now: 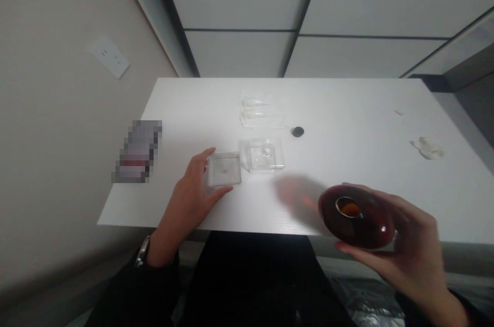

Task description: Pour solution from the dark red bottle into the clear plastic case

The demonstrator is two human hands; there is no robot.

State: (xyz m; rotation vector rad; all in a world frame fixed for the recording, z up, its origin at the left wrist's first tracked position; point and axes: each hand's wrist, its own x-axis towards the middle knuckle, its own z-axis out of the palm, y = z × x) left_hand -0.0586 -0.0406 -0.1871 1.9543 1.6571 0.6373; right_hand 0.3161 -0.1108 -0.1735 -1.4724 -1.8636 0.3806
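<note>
In my right hand [412, 250] is a dark red, glossy, rounded glass bottle [370, 224], its round opening facing up toward me and its inside glowing orange. The bottle is held above the front right part of the white table, and a reddish shadow falls beside it. My left hand [193, 196] has its thumb and fingers around a clear square box [224, 170] near the table's front. Just right of that box lies a second clear square piece [266, 155] with a round ring in it. Behind it is a small black cap [298, 131].
Clear plastic packaging holding slim droppers [258, 108] lies at the back middle of the table [347, 111]. A pixelated dark item [139, 152] is at the left edge. Crumpled white tissue [427, 147] rests at the right. A wall with a socket [111, 57] stands left.
</note>
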